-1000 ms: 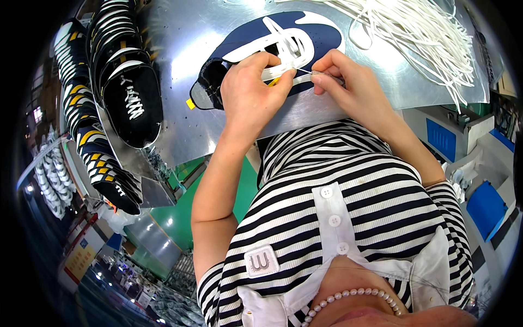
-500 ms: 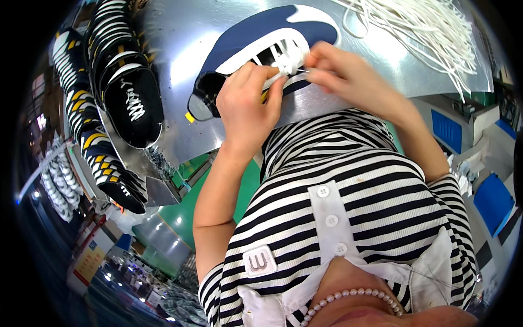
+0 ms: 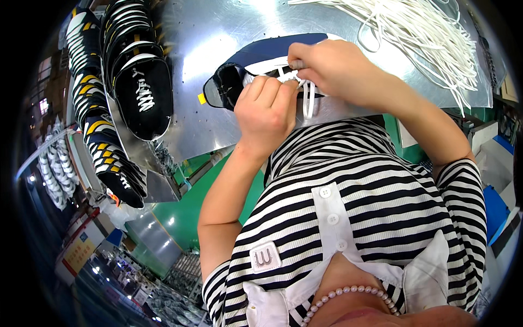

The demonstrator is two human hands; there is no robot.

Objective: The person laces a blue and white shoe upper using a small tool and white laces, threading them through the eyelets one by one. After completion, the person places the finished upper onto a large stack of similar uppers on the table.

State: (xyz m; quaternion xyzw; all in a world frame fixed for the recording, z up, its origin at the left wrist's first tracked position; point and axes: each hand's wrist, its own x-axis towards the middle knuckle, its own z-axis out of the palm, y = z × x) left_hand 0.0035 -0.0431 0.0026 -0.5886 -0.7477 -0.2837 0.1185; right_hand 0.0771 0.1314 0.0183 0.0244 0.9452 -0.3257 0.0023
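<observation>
A navy and white shoe upper point(image 3: 267, 50) lies on its side across the metal tabletop, its dark opening toward the left and a small yellow tab at that end. My left hand point(image 3: 267, 111) is closed at the lacing area, fingers bent against the near side of the upper. A white shoelace point(image 3: 309, 102) runs through the upper, with a loop hanging down between my hands. My right hand point(image 3: 338, 72) pinches the lace above the eyelets, thumb against the curled fingers. The fingertips of both hands nearly meet, and they hide part of the lace and eyelets.
A pile of loose white shoelaces point(image 3: 419, 43) spreads over the far right of the metal table point(image 3: 190, 120). Nested black and white shoe uppers point(image 3: 143, 103) stand in a row at the left. Another stack of striped uppers point(image 3: 90, 103) sits beyond them, lower down.
My right hand has shifted left and over the lacing, nearer my left hand. A lace loop now hangs between them. The upper has turned and sits slightly lower in view.
</observation>
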